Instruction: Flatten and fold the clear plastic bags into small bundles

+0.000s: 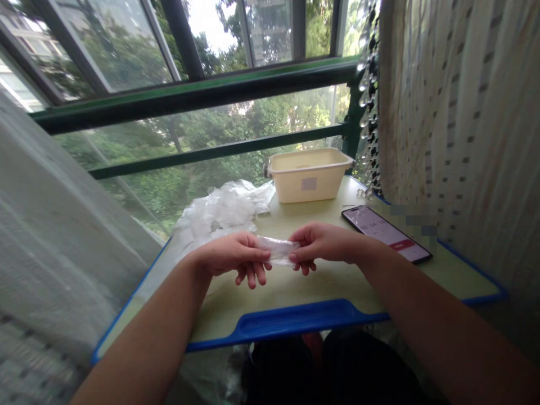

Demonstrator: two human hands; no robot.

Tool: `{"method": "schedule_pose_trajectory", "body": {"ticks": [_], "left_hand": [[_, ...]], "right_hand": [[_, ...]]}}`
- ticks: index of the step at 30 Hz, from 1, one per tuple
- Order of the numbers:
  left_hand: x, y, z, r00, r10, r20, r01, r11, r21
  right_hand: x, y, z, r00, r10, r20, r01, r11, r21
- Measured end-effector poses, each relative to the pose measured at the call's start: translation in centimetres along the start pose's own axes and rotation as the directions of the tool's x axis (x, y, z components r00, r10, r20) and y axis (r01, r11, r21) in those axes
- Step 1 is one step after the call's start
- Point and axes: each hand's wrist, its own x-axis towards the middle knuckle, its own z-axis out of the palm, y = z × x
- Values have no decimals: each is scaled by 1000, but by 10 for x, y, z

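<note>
Between my two hands stretches a small clear plastic bag, flattened into a narrow strip above the table. My left hand pinches its left end between thumb and fingers. The right end is pinched by my right hand. Just behind my left hand lies a loose heap of crumpled clear plastic bags, spread over the left side of the table. Whether the held strip has anything inside cannot be made out.
A cream plastic bin stands at the table's back. On the right lies a phone showing a timer. The table has a blue rim with a raised tray in front. Curtains hang at the right, green railing beyond.
</note>
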Motion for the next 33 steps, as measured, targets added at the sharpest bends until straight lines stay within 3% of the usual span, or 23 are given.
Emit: {"method": "schedule_pose_trajectory", "body": {"ticks": [2,5,7,10,13,20,25,33], "left_hand": [[1,-1,1,999,-25,30,25,1000,12],[6,-3,4,995,-64,81,61,997,41],[11,-4,6,981,-125,151,115,991,70],[16,-5,5,944,-216,248,191,974,120],[16,-5,3,944,-207,256,177,975,133],[8,-3,-2,949,-166,268,131,981,143],[6,-5,-9,956,-155,248,125,983,133],[6,-1,-7,979,-100,175,79,989,122]], "right_hand": [[-1,0,-1,1000,18,-14,-19,999,-39],[0,-1,3,970,-78,-230,36,983,-178],[1,-1,7,961,-83,-263,11,965,-263],[4,0,12,990,63,-124,-100,941,-323],[5,1,14,990,122,-68,-138,928,-345],[4,2,11,992,116,51,-104,976,-192],[5,4,9,993,108,40,-104,992,-73],[5,3,12,973,192,128,-194,981,1]]}}
